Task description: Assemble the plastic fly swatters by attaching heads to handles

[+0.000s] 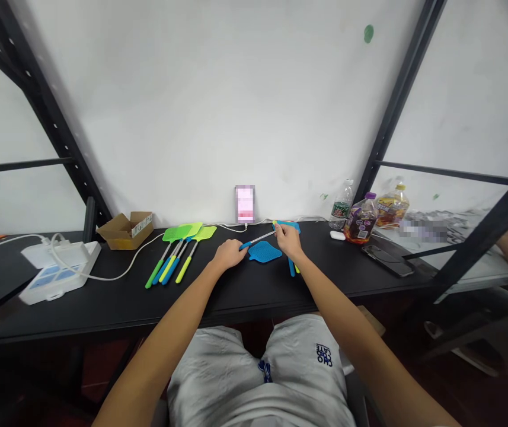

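My left hand [229, 255] is closed around the blue handle of a fly swatter with a thin metal rod [262, 238]. That rod slants up to my right hand [288, 239], whose fingers are pinched at its far end. Just below the rod, a blue swatter head [265, 252] lies flat on the black table [236, 302]; whether it joins the held rod I cannot tell. Beneath my right hand, a blue handle [291, 267] and a bit of yellow stick out, partly hidden. To the left lie several fly swatters [171, 261] with green, yellow and blue parts, side by side.
A lit phone [245, 204] leans on the wall with a cable. Left are an open cardboard box [127, 231] and a white plastic case [60, 273]. Right are a water bottle [341, 206], drink bottles [362, 220], a white earphone case [337, 235] and a dark phone [387, 261].
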Motion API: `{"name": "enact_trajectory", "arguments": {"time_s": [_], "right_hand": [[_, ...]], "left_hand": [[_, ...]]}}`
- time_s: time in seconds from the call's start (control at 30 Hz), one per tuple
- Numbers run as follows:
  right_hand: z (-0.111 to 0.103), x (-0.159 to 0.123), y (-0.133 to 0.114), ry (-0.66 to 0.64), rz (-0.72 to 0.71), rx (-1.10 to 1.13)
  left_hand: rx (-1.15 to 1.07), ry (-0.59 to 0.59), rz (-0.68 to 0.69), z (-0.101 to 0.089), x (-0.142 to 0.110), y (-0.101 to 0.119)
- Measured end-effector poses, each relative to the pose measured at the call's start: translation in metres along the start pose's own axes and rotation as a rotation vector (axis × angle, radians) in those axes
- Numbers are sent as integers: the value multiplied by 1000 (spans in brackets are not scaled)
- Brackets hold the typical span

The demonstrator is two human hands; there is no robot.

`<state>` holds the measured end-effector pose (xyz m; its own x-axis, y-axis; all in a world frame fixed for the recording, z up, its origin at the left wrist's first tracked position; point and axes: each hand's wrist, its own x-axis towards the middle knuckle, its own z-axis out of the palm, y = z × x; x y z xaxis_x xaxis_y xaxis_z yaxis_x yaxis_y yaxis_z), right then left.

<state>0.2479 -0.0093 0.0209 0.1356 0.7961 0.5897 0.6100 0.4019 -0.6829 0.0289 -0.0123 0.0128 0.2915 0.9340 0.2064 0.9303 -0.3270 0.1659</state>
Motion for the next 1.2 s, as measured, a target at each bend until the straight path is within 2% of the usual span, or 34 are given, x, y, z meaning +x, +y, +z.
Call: {"name": "enact_trajectory", "arguments": {"time_s": [0.5,0.7,1.2], "right_hand": [[-5,4,8,70,38,-7],[-4,3,8,72,8,-26],[-3,-3,-1,47,-36,-22]], "left_hand": [[-13,6,-51,-1,0,-12],[-14,0,-67,0,1,-14],[-42,9,-226,5,6,-21]]}}
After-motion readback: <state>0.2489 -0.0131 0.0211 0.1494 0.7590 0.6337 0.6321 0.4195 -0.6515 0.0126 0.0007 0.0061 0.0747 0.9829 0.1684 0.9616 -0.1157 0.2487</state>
